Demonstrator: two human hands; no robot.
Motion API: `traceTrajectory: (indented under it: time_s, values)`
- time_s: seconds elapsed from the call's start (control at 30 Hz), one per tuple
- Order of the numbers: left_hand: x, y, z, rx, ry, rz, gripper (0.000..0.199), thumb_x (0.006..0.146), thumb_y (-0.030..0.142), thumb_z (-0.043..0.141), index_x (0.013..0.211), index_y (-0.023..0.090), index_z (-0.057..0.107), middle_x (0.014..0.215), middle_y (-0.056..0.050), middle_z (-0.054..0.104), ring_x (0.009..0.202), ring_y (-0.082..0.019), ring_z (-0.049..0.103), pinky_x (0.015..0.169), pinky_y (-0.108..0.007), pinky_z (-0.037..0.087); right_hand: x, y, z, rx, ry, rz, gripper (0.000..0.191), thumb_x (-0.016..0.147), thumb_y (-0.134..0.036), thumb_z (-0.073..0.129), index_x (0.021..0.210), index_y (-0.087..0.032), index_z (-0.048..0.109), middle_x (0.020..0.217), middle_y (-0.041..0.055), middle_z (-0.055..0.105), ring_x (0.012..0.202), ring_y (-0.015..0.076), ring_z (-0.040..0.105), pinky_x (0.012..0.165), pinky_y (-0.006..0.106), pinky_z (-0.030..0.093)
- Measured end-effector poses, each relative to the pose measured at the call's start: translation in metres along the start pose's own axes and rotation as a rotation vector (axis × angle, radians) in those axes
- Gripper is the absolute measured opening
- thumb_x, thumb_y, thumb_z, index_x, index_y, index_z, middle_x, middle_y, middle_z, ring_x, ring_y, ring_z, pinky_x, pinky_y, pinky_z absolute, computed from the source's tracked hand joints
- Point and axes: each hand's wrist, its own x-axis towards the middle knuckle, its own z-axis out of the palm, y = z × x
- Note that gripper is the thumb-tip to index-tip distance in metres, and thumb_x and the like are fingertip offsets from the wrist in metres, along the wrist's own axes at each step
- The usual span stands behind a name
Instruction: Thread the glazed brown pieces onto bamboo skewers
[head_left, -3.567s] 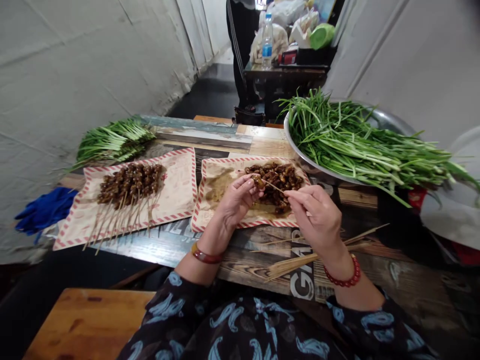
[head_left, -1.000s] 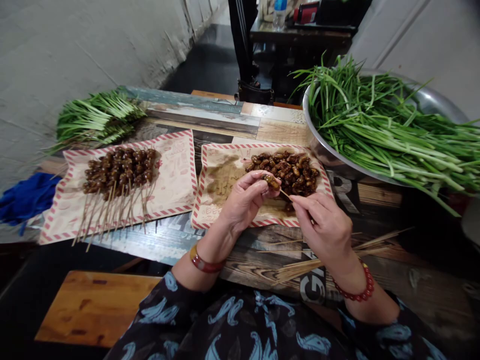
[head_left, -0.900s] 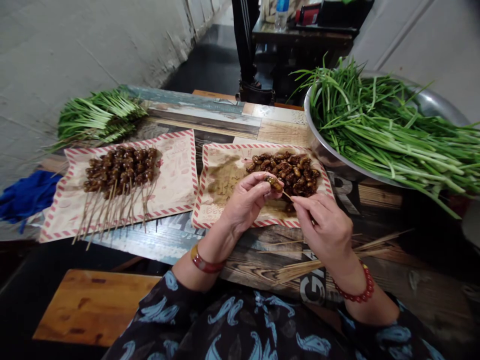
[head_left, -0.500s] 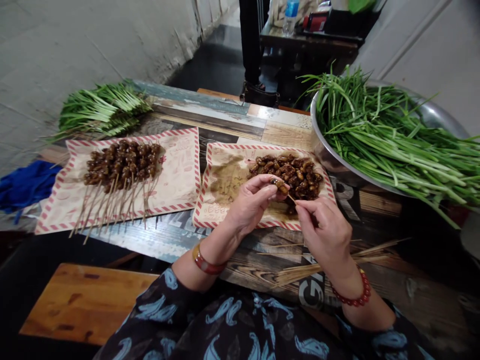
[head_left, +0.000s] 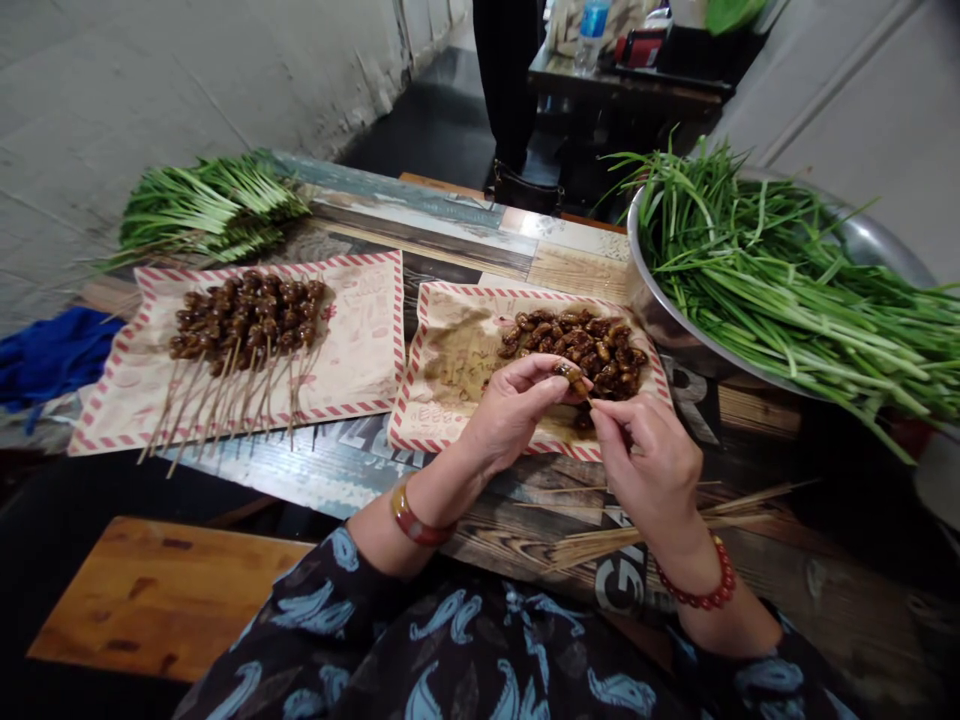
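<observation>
My left hand [head_left: 517,405] pinches a glossy brown food piece [head_left: 573,379] between thumb and fingers, over the front of the right paper sheet. My right hand [head_left: 656,450] is closed on a thin bamboo skewer [head_left: 590,401], whose short visible part meets that piece; the rest is hidden by the fingers. Just behind the hands, a pile of similar loose brown pieces [head_left: 577,335] lies on the striped-edge paper [head_left: 442,425]. Loose bamboo skewers [head_left: 600,547] lie on the table below my right hand.
Filled skewers [head_left: 251,315] lie in a row on the left paper [head_left: 364,345]. Behind them is a bundle of green stalks [head_left: 210,210]. A metal basin [head_left: 645,270] heaped with long green leaves [head_left: 795,270] stands at right. A blue cloth [head_left: 52,355] is far left; a person's leg [head_left: 510,80] shows beyond.
The skewer length showing between the brown piece and my right fingers has shortened as the hands came closer together. The whole view has shifted slightly.
</observation>
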Motion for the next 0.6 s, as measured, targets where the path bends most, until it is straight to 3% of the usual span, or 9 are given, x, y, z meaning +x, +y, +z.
traceTrajectory:
  time_s: [0.6]
  values:
    - [0.006,0.016,-0.007,0.007,0.026,0.016,0.026,0.068,0.032,0.081,0.089,0.018,0.074,0.083,-0.004,0.073,0.077,-0.012,0.066,0.073,-0.022,0.05,0.001,0.007,-0.003,0.099,-0.045,0.025,0.012,0.091,-0.014,0.056,0.089,-0.02,0.066,0.078,0.0028,0.07,0.071,0.0143,0.065,0.069,0.028,0.053]
